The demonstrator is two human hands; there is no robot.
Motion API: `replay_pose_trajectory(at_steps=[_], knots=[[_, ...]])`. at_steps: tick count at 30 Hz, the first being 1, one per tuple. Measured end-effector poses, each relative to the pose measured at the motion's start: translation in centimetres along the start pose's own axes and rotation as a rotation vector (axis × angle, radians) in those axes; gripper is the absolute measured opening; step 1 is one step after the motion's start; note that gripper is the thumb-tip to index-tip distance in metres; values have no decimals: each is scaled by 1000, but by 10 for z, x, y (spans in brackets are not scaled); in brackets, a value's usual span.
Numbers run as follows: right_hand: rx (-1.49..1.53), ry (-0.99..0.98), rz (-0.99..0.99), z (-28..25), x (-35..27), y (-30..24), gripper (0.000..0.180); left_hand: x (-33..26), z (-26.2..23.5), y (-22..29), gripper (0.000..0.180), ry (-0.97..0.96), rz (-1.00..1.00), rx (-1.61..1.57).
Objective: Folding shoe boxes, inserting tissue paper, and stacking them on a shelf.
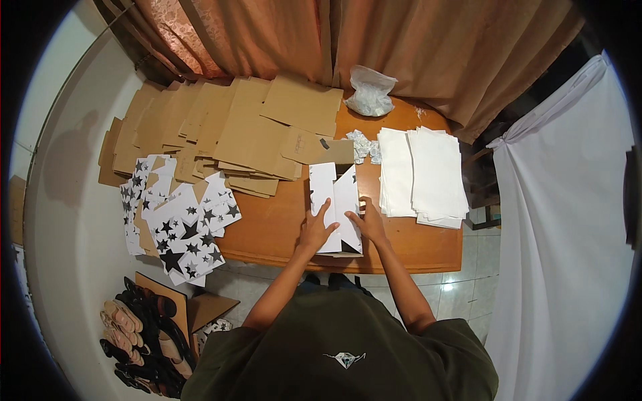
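In front of me at the table's near edge is a white cardboard box (pixel 345 200) with black stars, its top flaps folded inward and a brown flap standing up at its far end. My left hand (pixel 317 228) grips its left side, the thumb stretched over the top. On the right side, my right hand (pixel 368 222) holds the box with its thumb on the top flap and its fingers bent along the outer edge. The inside of the box is mostly hidden.
Overlapping flat brown cardboard pieces (pixel 244 120) cover the wooden table's (pixel 428 250) far left. Star-printed card pieces (pixel 187 230) overhang its left edge. White paper stacks (pixel 428 174) lie at right, near crumpled small packets (pixel 361 144) and a clear plastic bag (pixel 371 93). Shoes (pixel 144 334) fill the lower left.
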State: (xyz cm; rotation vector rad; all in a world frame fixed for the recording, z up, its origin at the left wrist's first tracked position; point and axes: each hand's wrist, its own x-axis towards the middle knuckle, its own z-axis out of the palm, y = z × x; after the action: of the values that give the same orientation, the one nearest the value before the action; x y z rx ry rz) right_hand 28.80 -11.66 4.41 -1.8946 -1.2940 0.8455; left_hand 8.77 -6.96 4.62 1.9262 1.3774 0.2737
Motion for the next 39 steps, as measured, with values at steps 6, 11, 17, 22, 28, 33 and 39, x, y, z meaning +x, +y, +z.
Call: replay_pose_trajectory(at_steps=[6,11,17,22,28,33,39], knots=[[-54,0,30,-2,4,-1,68,-6,-7,14,83,-65,-60,47],[-57,14,2,-2,-1,-5,69,-7,-3,8,82,-24,-48,32],[150,-26,-9,-6,-2,0,66,-8,-5,10,83,0,-22,48],[47,31,-245,-26,-24,-10,61,-8,-11,8,84,39,-25,-6],[-220,-425,-437,-54,-63,-59,45,-4,-13,12,85,34,-26,-46],[-219,-410,-294,-50,-69,-43,27,-4,-14,28,87,39,-4,-23],[-218,-39,-354,-47,-76,-61,51,-16,-21,26,84,113,-50,-12]])
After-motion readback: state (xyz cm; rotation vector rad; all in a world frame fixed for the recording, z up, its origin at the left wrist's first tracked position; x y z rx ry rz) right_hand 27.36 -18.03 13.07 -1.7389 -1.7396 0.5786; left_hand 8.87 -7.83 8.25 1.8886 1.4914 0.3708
